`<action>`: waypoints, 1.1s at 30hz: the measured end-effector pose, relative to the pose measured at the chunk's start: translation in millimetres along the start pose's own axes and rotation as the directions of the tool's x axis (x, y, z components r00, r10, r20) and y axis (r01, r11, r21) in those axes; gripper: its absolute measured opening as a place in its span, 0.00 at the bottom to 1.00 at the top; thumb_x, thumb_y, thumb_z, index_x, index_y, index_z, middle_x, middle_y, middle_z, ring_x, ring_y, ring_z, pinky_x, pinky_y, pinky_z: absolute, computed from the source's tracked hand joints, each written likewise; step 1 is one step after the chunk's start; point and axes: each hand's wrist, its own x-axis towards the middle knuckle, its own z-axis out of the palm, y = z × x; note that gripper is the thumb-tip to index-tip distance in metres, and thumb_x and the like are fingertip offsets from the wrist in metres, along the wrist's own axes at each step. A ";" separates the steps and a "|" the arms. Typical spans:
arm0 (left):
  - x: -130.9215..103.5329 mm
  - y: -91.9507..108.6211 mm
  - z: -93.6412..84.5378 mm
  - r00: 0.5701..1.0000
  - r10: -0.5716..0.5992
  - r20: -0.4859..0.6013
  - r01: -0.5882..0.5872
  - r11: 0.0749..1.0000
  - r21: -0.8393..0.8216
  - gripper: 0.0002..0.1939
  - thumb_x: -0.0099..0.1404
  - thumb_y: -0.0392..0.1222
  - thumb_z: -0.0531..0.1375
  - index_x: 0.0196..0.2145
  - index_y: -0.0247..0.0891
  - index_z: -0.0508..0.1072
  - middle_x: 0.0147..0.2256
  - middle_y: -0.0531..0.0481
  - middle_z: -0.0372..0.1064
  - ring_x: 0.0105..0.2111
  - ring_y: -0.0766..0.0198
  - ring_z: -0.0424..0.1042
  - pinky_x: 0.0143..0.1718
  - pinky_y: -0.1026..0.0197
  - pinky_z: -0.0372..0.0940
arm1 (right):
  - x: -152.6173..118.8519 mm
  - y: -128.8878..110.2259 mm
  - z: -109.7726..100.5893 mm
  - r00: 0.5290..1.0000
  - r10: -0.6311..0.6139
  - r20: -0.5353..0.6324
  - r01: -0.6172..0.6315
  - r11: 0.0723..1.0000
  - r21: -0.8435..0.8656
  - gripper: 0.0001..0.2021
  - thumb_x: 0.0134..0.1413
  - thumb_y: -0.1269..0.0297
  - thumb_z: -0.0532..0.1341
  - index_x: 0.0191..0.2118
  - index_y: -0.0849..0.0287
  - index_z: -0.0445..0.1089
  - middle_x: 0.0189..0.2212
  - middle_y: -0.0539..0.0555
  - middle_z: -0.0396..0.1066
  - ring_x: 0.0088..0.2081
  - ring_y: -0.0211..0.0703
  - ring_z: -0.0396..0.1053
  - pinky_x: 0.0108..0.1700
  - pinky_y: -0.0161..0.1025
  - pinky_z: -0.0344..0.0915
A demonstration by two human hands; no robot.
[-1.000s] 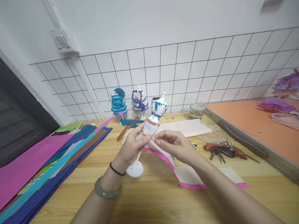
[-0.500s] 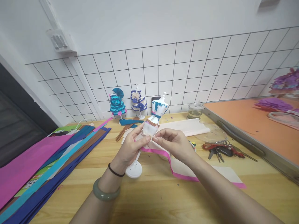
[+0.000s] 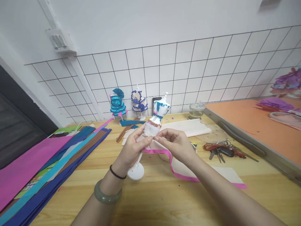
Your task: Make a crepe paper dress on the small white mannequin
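A small white dress-form mannequin (image 3: 162, 108) with teal and brown paper trim leans to the right, its round base (image 3: 135, 171) toward me. My left hand (image 3: 134, 146) is closed around its lower body, the thumb pressing cream paper against it. My right hand (image 3: 175, 142) pinches the upper edge of a cream crepe paper strip (image 3: 188, 168), thumb and forefinger together beside the left thumb. The strip has a pink border and hangs from the mannequin's lower edge, trailing right across the table beneath my right forearm. My fingers hide part of the gathered edge.
Two dressed mannequins, one teal (image 3: 117, 103) and one blue and cream (image 3: 139, 102), stand at the back. Folded coloured papers (image 3: 35, 153) cover the left side. To the right lie keys (image 3: 222, 151), a glass cup (image 3: 197, 111) and an orange board (image 3: 254, 125). Cream paper (image 3: 185, 128) lies behind my hands.
The mannequin and both hands have shifted very slightly. My left hand still holds the mannequin, and my right fingers still pinch the strip's edge.
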 end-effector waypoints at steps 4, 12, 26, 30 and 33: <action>0.1 0.3 0.7 1.000 -0.005 0.000 0.005 1.000 0.005 0.26 0.57 0.36 0.61 0.53 0.40 0.64 0.50 0.45 0.67 0.47 0.56 0.67 0.43 0.63 0.63 | -0.3 0.6 -2.0 1.000 -0.023 0.007 0.023 0.999 -0.035 0.09 0.48 0.59 0.63 0.27 0.61 0.70 0.25 0.51 0.70 0.27 0.37 0.66 0.30 0.35 0.62; 0.4 -0.6 3.2 1.000 -0.015 -0.005 0.015 0.999 -0.039 0.24 0.57 0.38 0.61 0.52 0.40 0.64 0.49 0.45 0.68 0.47 0.56 0.68 0.45 0.60 0.63 | 3.4 -0.5 -1.7 0.999 -0.013 -0.030 0.018 0.983 0.185 0.27 0.40 0.63 0.68 0.47 0.55 0.57 0.29 0.49 0.70 0.26 0.35 0.66 0.30 0.36 0.65; 0.0 4.1 -4.4 0.995 -0.076 0.061 0.071 0.995 0.073 0.29 0.59 0.40 0.60 0.55 0.45 0.53 0.47 0.43 0.66 0.45 0.55 0.69 0.41 0.55 0.65 | 1.8 -5.3 -4.6 0.997 -0.028 0.066 0.005 0.946 0.325 0.43 0.44 0.68 0.67 0.62 0.53 0.41 0.30 0.50 0.70 0.28 0.36 0.65 0.35 0.40 0.64; 0.4 9.8 -6.3 0.998 0.059 0.009 -0.059 0.958 0.280 0.29 0.55 0.39 0.63 0.53 0.41 0.57 0.47 0.43 0.66 0.48 0.55 0.66 0.44 0.56 0.64 | 1.8 -4.6 -5.0 0.998 -0.019 0.064 0.001 0.963 0.271 0.46 0.43 0.67 0.67 0.63 0.55 0.38 0.28 0.49 0.69 0.27 0.36 0.64 0.34 0.39 0.64; -1.4 15.7 -3.3 0.999 0.054 -0.006 -0.047 0.920 0.390 0.26 0.55 0.40 0.63 0.51 0.39 0.62 0.46 0.43 0.67 0.48 0.56 0.66 0.45 0.56 0.63 | 1.3 -4.0 -5.2 0.998 -0.018 0.061 0.006 0.983 0.186 0.46 0.44 0.66 0.66 0.63 0.56 0.36 0.28 0.48 0.68 0.27 0.36 0.64 0.33 0.39 0.63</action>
